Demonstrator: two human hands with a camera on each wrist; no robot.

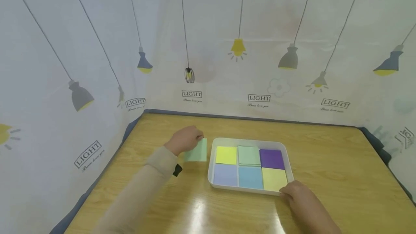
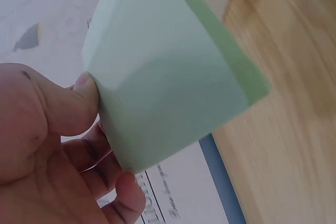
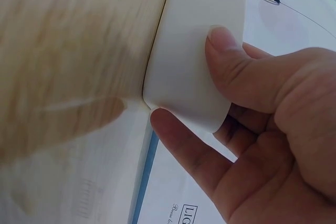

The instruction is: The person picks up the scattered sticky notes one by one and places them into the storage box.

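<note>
My left hand (image 1: 185, 140) pinches light green sticky notes (image 2: 163, 72) by one edge, just above the table to the left of a white tray (image 1: 240, 188). In the left wrist view the thumb lies along that edge, and a second, darker green layer shows behind the front one. At the tray's near right corner, my right hand (image 1: 302, 200) grips the wall; the right wrist view has its thumb (image 3: 226, 61) against the outside. Inside the tray lie yellow (image 1: 226, 155), green (image 1: 249, 155), purple (image 1: 272, 159), lavender (image 1: 225, 174), blue (image 1: 250, 177) and pale yellow notes (image 1: 274, 178) in two rows.
The wooden table (image 1: 338, 161) extends around the tray on all sides. Behind it and at both sides stands a white cloth backdrop (image 1: 221, 89) printed with hanging lamps. A dark blue strip (image 1: 208, 114) runs along the table's back edge.
</note>
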